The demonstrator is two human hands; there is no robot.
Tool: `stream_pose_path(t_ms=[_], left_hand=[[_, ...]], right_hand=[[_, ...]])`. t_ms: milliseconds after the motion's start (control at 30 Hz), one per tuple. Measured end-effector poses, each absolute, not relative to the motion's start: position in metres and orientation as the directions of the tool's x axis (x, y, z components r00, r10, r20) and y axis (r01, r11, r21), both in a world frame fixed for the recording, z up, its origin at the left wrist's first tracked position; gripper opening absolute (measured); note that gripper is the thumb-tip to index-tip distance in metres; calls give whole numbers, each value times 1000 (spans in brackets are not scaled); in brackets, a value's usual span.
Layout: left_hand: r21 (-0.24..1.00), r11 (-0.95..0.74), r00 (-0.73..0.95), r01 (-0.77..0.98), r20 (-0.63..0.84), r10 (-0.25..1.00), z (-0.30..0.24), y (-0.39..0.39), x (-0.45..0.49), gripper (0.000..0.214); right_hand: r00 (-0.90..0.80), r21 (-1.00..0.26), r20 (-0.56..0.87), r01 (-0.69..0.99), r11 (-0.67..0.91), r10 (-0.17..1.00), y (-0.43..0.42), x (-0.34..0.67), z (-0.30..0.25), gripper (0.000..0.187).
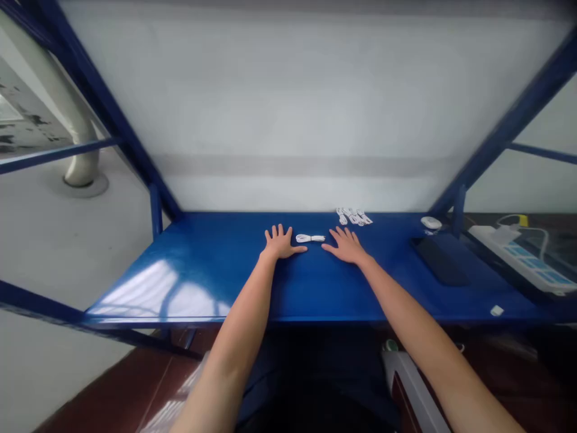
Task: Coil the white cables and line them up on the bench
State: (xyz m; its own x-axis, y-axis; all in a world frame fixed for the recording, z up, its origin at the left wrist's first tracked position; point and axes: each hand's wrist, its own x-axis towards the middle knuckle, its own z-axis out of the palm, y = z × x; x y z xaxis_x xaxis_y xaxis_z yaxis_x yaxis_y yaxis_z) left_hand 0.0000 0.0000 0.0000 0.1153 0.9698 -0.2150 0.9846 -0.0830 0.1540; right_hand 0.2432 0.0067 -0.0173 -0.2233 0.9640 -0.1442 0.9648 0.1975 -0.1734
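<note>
A bundled white cable [310,239] lies flat on the blue tabletop [225,258], its loops gathered at the middle. To its left, my left hand [280,243] rests on the table with fingers spread, the thumb pointing toward the cable and just below it. My right hand [346,245] lies on the other side, fingers also apart and thumb near the cable's right end. Neither hand grips anything. Behind my right hand sit several more bundled white cables [354,216], close together by the back panel.
On the right are a dark phone [439,261], a round white case [431,223] and a small white piece [496,311]. A white power strip [523,258] with plugged leads lies beyond them. Blue frame posts [155,210] flank the table, and a white panel [297,108] rises behind.
</note>
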Motion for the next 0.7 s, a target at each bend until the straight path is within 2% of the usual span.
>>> stream_pose_path(t_ms=[467,600,700], left_hand=[[173,-87,123,981,-208,970,0,-1,2,112],[257,-149,194,955,-161,968,-2,-6,15,99],[303,-229,275,925,-118,954,-6,-8,24,74]], right_hand=[[-228,-204,-131,959,199,965,8,244,-19,100],[-230,-198,-126,959,202,965,8,244,-19,99],[-230,-205,-127,958,201,965,7,243,-19,95]])
